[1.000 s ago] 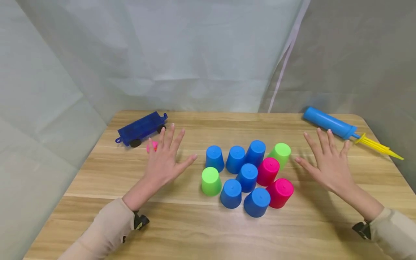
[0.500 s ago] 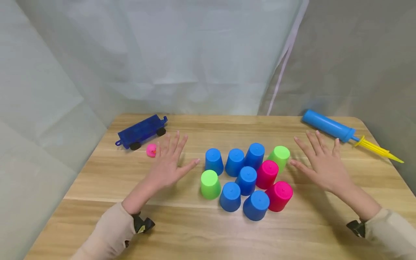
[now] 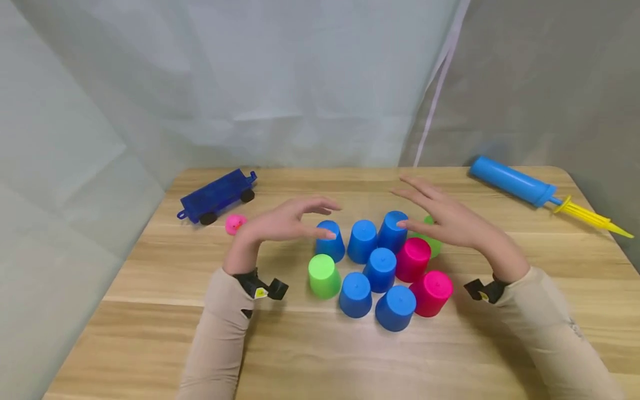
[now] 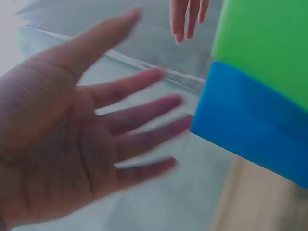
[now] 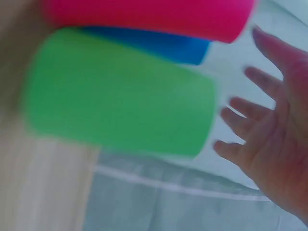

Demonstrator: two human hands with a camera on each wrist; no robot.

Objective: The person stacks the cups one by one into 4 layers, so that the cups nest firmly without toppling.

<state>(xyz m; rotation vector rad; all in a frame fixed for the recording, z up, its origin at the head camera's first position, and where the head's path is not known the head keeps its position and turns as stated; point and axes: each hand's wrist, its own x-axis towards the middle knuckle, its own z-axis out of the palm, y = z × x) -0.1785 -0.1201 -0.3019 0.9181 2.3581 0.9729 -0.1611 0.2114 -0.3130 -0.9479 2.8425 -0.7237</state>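
Observation:
Several upside-down cups in blue, green and pink stand in a loose cluster on the table. My left hand (image 3: 287, 219) hovers by the back left of the cluster, its thumb in front of a blue cup (image 3: 330, 250); near it stands a green cup (image 3: 324, 280). In the left wrist view its fingers (image 4: 139, 108) are spread and hold nothing. Over the back right cups is my right hand (image 3: 445, 216), partly hiding another green cup (image 5: 120, 94). Its fingers are loosely extended and bare in the right wrist view. A pink cup (image 3: 413, 261) stands just in front of it.
A dark blue toy wagon (image 3: 217, 195) lies at the back left, with a small pink toy (image 3: 235, 224) in front of it. A blue pump (image 3: 515, 182) with a yellow nozzle (image 3: 592, 216) lies at the back right. Grey fabric (image 3: 300, 83) hangs behind the table.
Both hands have moved inward over the cups, the left to the right and the right to the left. They have turned from palms down with spread fingers to facing each other. The cups stay put.

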